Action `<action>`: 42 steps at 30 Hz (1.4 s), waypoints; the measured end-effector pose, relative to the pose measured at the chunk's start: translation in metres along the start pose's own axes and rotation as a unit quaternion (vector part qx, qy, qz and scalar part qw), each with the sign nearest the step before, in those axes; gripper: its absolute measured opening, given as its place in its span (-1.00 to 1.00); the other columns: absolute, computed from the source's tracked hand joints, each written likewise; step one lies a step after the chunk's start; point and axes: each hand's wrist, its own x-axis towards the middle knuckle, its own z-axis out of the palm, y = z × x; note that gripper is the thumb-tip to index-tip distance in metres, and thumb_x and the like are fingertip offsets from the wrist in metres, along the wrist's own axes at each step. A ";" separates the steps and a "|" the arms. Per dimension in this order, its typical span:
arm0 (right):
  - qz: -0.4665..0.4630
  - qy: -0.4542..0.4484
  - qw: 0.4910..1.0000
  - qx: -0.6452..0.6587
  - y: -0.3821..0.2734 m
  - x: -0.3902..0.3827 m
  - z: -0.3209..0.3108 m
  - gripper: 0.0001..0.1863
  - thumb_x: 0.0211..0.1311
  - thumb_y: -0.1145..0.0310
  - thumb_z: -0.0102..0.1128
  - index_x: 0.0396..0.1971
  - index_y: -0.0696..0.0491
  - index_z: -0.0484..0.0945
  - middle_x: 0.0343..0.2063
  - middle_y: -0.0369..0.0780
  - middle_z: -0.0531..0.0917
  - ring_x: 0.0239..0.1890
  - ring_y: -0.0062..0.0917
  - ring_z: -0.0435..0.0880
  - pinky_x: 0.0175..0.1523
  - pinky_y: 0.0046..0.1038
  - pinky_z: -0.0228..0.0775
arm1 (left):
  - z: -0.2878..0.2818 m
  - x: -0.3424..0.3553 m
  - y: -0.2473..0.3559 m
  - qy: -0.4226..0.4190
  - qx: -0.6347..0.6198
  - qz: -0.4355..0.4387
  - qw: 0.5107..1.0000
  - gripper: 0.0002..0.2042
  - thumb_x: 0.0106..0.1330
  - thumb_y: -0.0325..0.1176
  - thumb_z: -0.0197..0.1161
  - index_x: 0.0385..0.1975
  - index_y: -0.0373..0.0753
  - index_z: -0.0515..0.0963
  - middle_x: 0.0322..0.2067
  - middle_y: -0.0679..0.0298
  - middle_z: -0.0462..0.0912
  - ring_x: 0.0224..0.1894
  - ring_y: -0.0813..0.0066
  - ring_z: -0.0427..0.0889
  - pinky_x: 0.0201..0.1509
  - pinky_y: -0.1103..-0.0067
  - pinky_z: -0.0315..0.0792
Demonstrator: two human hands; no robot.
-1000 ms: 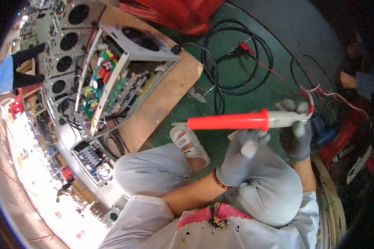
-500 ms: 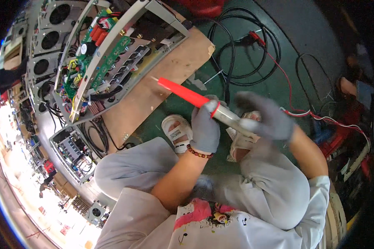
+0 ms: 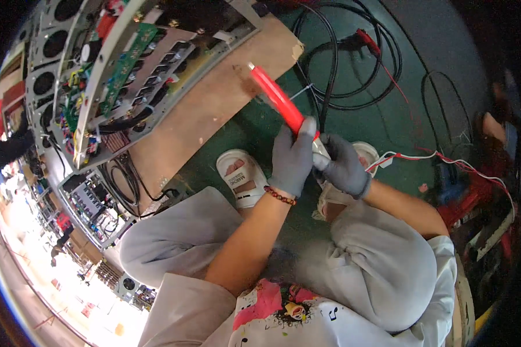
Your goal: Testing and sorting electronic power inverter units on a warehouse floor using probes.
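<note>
In front of me I hold a tapered tool point(image 3: 281, 103) with a long red front part, a thin pale tip and a whitish rear section. It slants up and to the left. My left hand point(image 3: 293, 159), in a grey glove, is closed round it near the red collar, the thumb along the top. My right hand point(image 3: 346, 166), gloved too, grips the whitish rear end; the fingers partly hide it. A red and white wire point(image 3: 414, 157) runs rightward from beside my right hand; whether it joins the tool I cannot tell.
An opened metal chassis point(image 3: 173, 87) with circuit boards stands on a wooden board point(image 3: 214, 110) at upper left. Coiled black cable point(image 3: 330, 75) and a red clip point(image 3: 367, 41) lie on the green floor. My sandalled feet point(image 3: 240, 173) are below my hands. A smaller opened unit point(image 3: 92, 205) stands left.
My right hand has come in close to my left and closed on the tool's rear end. The tool now points more steeply upward, its tip shifted right and up.
</note>
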 end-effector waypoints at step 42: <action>-0.069 0.052 0.996 -0.016 -0.025 0.018 0.012 -0.63 0.14 0.10 0.19 -0.28 0.14 0.50 -0.55 -0.21 0.58 -0.61 -0.53 0.57 -0.56 -0.45 0.44 | -0.014 0.045 0.014 -0.037 -0.021 -0.113 0.993 -0.50 0.40 0.11 -0.07 -0.19 -0.32 0.42 -0.29 0.20 0.48 -0.23 0.36 0.49 -0.12 0.44 0.41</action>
